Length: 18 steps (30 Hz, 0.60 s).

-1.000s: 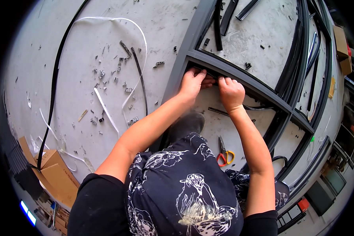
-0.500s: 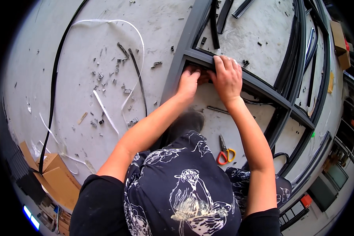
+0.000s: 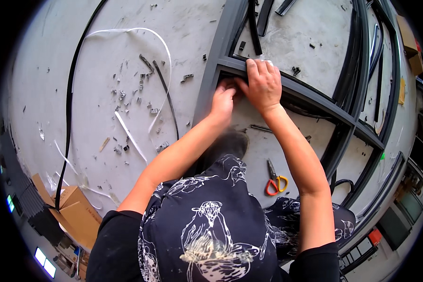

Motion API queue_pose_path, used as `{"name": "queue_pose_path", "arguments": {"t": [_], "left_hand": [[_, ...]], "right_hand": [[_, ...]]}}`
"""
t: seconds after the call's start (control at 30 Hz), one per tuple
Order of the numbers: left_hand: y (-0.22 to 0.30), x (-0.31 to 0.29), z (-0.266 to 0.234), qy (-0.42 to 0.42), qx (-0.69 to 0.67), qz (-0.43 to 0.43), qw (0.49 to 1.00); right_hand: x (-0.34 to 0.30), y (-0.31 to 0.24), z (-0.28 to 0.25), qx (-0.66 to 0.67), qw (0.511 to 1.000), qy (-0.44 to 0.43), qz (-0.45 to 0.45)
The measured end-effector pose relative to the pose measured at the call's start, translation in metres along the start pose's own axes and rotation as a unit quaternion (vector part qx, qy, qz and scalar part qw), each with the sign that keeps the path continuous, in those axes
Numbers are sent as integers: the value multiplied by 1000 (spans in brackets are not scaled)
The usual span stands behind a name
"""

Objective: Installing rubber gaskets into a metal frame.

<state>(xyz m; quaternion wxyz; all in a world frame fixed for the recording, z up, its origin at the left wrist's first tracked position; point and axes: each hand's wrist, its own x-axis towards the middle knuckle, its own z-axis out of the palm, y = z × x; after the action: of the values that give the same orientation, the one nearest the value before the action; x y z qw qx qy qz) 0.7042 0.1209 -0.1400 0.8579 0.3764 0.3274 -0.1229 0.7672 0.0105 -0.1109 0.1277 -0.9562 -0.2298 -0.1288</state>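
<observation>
Two bare hands work at one big dark gray metal frame [image 3: 215,51], which lies on the pale gray floor [image 3: 197,28] in front of the person. The left hand [image 3: 223,102] reaches into the corner, under one crossbar of the frame. Its fingertips are hidden, so I cannot tell if they pinch anything. The right hand [image 3: 264,85] lays its fingers over the top of that crossbar, and its thumb points down near the left hand; I cannot tell if it squeezes. Near the right forearm is one pair of scissors [image 3: 274,177] with two loops, one red and one yellow. Past the crossbar lie three short dark strips [image 3: 265,19]. To the left are one long black strip [image 3: 69,103], one thin white curved strip [image 3: 169,61], one open brown cardboard box [image 3: 82,215] and many little gray bits [image 3: 122,95], too small to count.
</observation>
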Motion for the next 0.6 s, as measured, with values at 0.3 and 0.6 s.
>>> {"name": "queue_pose_path", "arguments": {"t": [0.3, 0.6], "left_hand": [[4, -2, -3, 13, -44, -84, 995], [6, 2, -6, -7, -37, -107, 994]], "right_hand": [[11, -16, 8, 23, 1000, 16, 3], [15, -19, 13, 21, 1000, 11, 2]]}}
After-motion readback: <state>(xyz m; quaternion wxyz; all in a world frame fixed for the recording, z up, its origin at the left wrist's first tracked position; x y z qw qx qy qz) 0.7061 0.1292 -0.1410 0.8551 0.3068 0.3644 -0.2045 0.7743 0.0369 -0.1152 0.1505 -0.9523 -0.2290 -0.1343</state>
